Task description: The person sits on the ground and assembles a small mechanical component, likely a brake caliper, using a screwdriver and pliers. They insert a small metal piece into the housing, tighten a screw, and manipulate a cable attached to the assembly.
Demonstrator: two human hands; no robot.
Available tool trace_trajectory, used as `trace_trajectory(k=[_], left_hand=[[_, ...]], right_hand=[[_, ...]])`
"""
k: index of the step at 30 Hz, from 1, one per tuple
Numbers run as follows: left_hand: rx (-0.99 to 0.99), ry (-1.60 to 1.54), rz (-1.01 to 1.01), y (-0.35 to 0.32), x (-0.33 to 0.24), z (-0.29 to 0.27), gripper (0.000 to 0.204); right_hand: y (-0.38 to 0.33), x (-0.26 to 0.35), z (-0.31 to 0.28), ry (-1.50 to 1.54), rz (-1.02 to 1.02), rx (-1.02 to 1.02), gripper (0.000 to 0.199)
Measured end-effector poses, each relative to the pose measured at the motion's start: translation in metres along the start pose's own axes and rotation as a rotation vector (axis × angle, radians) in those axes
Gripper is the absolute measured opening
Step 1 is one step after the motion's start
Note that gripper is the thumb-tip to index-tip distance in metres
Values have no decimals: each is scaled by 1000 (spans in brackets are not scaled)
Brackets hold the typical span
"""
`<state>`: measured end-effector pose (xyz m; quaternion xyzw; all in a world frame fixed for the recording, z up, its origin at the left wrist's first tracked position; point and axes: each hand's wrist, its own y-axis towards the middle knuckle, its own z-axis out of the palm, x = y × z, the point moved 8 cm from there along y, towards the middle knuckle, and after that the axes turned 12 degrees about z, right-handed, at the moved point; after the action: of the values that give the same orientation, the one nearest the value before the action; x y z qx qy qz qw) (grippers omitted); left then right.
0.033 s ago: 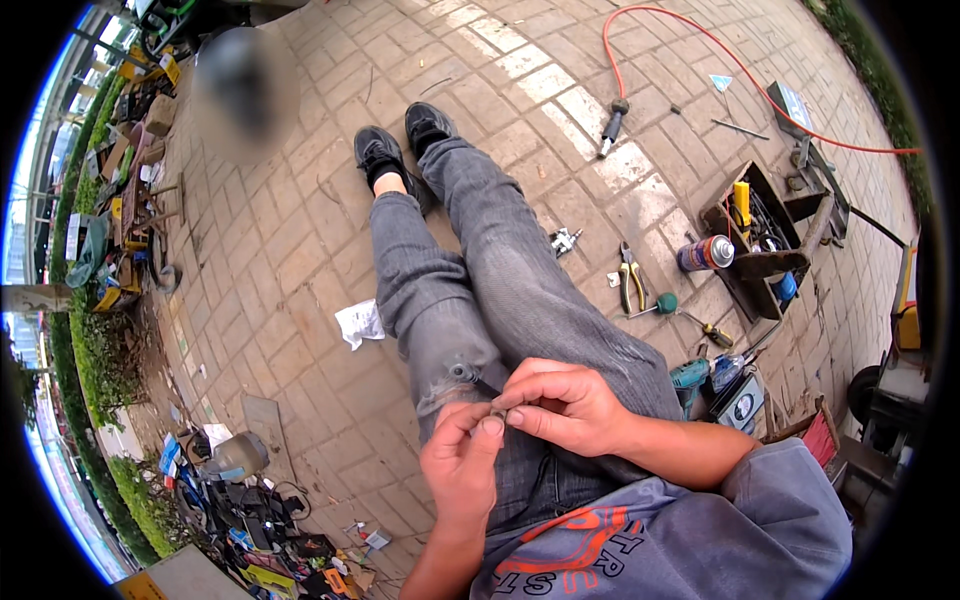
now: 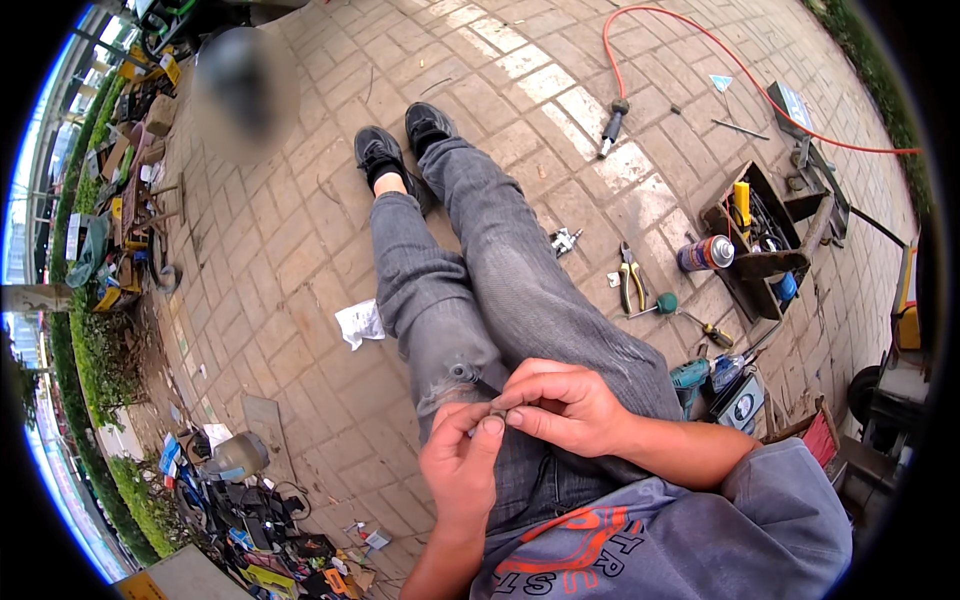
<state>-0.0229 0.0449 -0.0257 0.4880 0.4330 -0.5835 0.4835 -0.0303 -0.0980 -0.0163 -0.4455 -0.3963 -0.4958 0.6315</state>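
My left hand (image 2: pixel 460 462) and my right hand (image 2: pixel 565 408) meet over my lap, both closed in a pinch with fingertips touching. From behind the right fingers sticks out a slim dark rod with a round, ring-like end (image 2: pixel 460 372), lying over my left knee. Its exact kind does not show. Something small and dark is just visible between the two thumbs and index fingers, mostly hidden by them. My legs in grey jeans (image 2: pixel 520 260) stretch out over the brick paving (image 2: pixel 300 250) beneath the hands.
Right of my legs lie pliers (image 2: pixel 632 280), a green-handled screwdriver (image 2: pixel 664 303), a spray can (image 2: pixel 706 254), an open toolbox (image 2: pixel 765 275) and a teal power drill (image 2: pixel 690 378). A red air hose (image 2: pixel 720 45) curves beyond. At left are a crumpled white wrapper (image 2: pixel 360 324) and cluttered parts (image 2: pixel 270 535).
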Motion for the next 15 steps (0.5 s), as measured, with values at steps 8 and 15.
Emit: trace_trajectory(k=[8,15], left_hand=[[36,457,275,-3,-33,6,14],[84,745,484,0,-47,18,9]], right_hand=[[-3,-2,1,-17,77,-6,12],[-4,14,4,-252,-128,-84,9]])
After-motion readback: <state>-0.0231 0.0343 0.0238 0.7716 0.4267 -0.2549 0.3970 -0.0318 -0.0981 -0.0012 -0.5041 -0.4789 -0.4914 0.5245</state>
